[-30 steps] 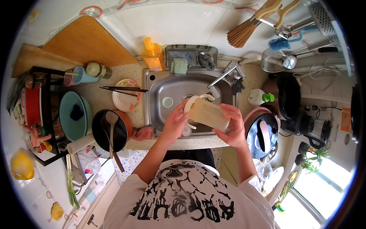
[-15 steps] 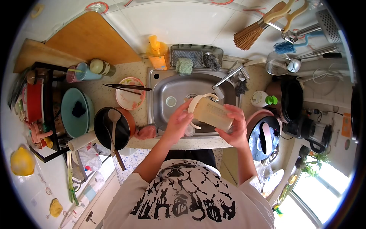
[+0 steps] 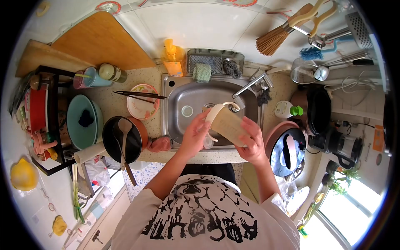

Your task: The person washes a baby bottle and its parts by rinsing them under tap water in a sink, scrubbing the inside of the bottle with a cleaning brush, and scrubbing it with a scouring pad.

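Observation:
Over the front half of the steel sink [image 3: 179, 89] I hold a translucent, yellowish plastic bottle [image 3: 228, 125] with a cream-coloured top and looped handles. My left hand [image 3: 195, 135] is closed around the cream end. My right hand [image 3: 252, 141] wraps the other end of the bottle, its fingers over the far side and the thumb underneath. The bottle lies tilted, its right end lower. Behind it stands the tap [image 3: 252, 85]; I cannot make out any water running. A small clear round object [image 3: 208, 143] shows below the bottle, partly hidden.
Left of the sink are a floral bowl [image 3: 141, 103] with chopsticks, a pot [image 3: 135, 141] holding spoons, and a pink cloth [image 3: 159, 143]. Behind it stand a soap bottle [image 3: 174, 62] and a sponge rack [image 3: 214, 54]. A lidded pot [image 3: 277, 137] stands to the right.
My right hand has shifted slightly down, and its fingers have come further around the bottle's end. The bottle tilts more steeply. My left hand stays about where it was.

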